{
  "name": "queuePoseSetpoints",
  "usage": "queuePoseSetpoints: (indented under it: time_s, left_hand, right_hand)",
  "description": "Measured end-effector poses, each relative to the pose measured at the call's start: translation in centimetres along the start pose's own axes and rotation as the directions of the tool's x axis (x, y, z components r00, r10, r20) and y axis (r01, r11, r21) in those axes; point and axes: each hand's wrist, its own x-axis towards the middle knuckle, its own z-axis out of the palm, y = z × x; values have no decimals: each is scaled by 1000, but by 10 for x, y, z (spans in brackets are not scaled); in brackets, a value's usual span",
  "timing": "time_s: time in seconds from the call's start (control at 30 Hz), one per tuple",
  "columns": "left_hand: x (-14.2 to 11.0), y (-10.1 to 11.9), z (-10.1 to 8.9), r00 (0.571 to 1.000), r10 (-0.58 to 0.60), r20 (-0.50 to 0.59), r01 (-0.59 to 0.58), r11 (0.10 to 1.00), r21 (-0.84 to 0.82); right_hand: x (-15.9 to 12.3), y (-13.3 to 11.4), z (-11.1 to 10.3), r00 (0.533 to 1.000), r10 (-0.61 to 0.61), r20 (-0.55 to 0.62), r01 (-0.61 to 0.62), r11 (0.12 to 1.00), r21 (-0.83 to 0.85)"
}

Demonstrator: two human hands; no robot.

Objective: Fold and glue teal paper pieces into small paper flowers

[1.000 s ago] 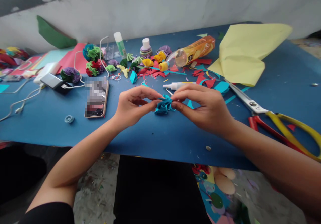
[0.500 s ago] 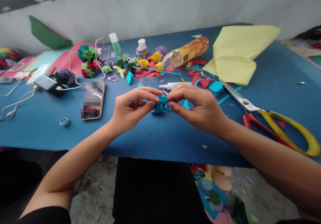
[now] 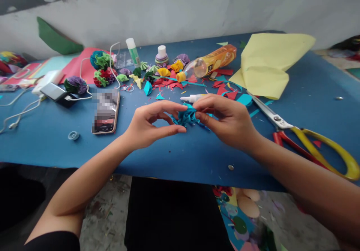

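Observation:
A small blue ruffled paper flower (image 3: 188, 116) is held just above the table, between my two hands. My right hand (image 3: 225, 117) pinches its right side between thumb and fingertips. Around the left side curve the fingers of my left hand (image 3: 152, 123), with the thumb lower and a little farther from the folds. Just behind the flower lies a white glue tube (image 3: 189, 98), partly covered by my right hand. Blue paper pieces (image 3: 244, 100) lie to the right of that hand.
Large scissors (image 3: 277, 119) with red and yellow handles lie at the right, by a yellow paper sheet (image 3: 266, 67). A phone (image 3: 105, 112) and a grey cap (image 3: 73, 135) are at the left. Behind are a bottle (image 3: 209, 63), a glue stick (image 3: 133, 52) and red scraps (image 3: 165, 82).
My left thumb has moved down and away from the index finger, opening the grip wider around the flower. The flower has shifted slightly right and looks turned. My right hand still pinches it.

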Motion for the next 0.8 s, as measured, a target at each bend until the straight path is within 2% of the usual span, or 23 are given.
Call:
queuePoseSetpoints:
  time_s: [0.07, 0.17, 0.37, 0.5, 0.63, 0.8]
  left_hand:
    - [0, -2, 1, 999, 41, -26, -40, 999, 31]
    - [0, -2, 1, 997, 20, -78, -14, 997, 79]
    - [2, 1, 3, 980, -2, -200, 28, 992, 126]
    - [3, 0, 4, 977, -25, -212, 38, 998, 56]
    - [4, -1, 2, 976, -122, -178, 111, 991, -70]
    - [3, -2, 3, 961, -194, -197, 176, 979, -104]
  right_hand:
    - [0, -1, 0, 999, 33, 6, -33, 999, 22]
    - [-1, -2, 0, 998, 59, 15, -60, 998, 23]
    - [-3, -1, 0, 999, 23, 34, -22, 1000, -18]
    - [-4, -2, 0, 999, -12, 48, 13, 999, -31]
    - [-3, -5, -1, 1000, 7, 26, -6, 999, -31]
    - [-2, -5, -1, 1000, -12, -9, 11, 999, -38]
